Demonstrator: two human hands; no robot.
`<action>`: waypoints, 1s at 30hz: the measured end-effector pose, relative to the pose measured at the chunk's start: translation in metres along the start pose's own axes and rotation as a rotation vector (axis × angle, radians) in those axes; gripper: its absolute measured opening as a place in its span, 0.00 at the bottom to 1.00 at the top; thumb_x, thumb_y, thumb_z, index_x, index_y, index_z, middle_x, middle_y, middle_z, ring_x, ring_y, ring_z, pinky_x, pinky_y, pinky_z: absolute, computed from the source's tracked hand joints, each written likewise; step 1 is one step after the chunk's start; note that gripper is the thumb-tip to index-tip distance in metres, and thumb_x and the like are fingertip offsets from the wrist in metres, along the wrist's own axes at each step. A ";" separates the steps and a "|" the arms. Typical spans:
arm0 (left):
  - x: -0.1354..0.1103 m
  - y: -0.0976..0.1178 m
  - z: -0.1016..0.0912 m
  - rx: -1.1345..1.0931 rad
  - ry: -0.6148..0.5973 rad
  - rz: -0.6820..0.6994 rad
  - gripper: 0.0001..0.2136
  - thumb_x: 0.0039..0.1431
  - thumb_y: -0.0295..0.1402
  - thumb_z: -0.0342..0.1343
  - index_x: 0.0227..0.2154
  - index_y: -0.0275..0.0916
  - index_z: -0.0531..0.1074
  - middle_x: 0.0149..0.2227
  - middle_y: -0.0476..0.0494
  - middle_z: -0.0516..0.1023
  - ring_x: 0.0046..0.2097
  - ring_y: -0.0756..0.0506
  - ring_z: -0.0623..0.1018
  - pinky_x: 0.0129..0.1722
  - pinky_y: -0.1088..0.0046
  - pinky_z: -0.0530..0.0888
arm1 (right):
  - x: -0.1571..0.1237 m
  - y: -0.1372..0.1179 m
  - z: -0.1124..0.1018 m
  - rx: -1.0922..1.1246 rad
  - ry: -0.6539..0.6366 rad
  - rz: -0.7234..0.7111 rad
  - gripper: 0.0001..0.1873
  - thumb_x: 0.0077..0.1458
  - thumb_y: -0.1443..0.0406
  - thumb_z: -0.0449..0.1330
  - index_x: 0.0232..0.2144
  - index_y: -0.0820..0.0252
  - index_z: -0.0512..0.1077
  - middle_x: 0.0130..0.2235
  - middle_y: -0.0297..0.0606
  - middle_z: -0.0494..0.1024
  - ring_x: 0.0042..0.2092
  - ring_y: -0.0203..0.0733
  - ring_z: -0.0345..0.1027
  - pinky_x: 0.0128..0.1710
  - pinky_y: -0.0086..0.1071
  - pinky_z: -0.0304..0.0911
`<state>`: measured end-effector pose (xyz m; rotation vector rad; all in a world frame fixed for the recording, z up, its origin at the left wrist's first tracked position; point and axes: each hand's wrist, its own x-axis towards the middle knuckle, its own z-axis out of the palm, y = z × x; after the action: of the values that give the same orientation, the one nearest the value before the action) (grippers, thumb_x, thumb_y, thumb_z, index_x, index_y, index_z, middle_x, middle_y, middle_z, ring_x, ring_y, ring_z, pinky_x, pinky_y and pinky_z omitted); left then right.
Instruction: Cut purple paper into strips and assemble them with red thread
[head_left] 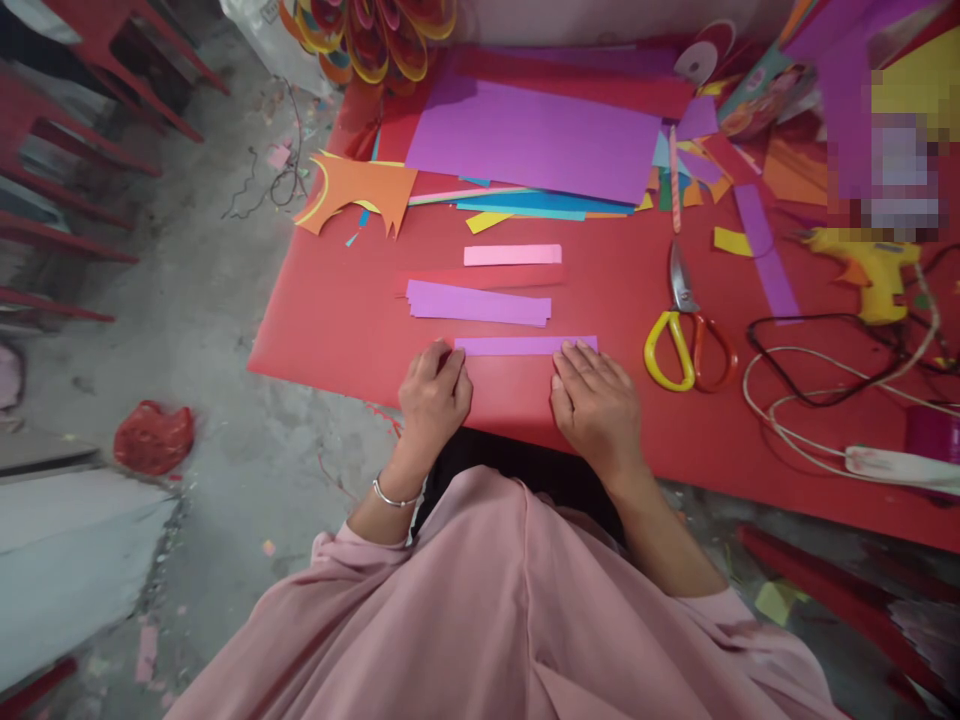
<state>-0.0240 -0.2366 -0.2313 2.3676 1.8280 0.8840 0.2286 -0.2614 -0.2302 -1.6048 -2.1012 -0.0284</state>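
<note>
A narrow purple paper strip (pixel 514 345) lies flat near the front edge of the red table (pixel 330 320). My left hand (pixel 433 392) rests with curled fingers on the strip's left end. My right hand (pixel 594 402) lies flat with fingers stretched out, its fingertips pressing the strip's right end. Just beyond lie a stack of purple strips (pixel 478 303), a red strip (pixel 487 276) and a pink strip (pixel 512 255).
Scissors with yellow and red handles (pixel 684 335) lie right of my hands. A yellow glue gun (pixel 870 268) and looped cables (pixel 817 385) fill the right side. A large purple sheet (pixel 536 138) and coloured paper scraps cover the back. An orange cutout (pixel 356 190) hangs over the left edge.
</note>
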 end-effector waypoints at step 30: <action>0.003 0.001 -0.001 0.008 0.037 0.003 0.13 0.68 0.33 0.55 0.48 0.41 0.83 0.50 0.35 0.81 0.51 0.39 0.81 0.52 0.59 0.78 | 0.001 -0.004 -0.001 0.002 -0.096 0.071 0.22 0.71 0.64 0.53 0.60 0.60 0.78 0.63 0.46 0.78 0.66 0.50 0.71 0.68 0.47 0.61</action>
<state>-0.0231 -0.2345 -0.2293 2.3754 1.8451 0.9294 0.2252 -0.2620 -0.2276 -1.7098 -2.1127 0.0768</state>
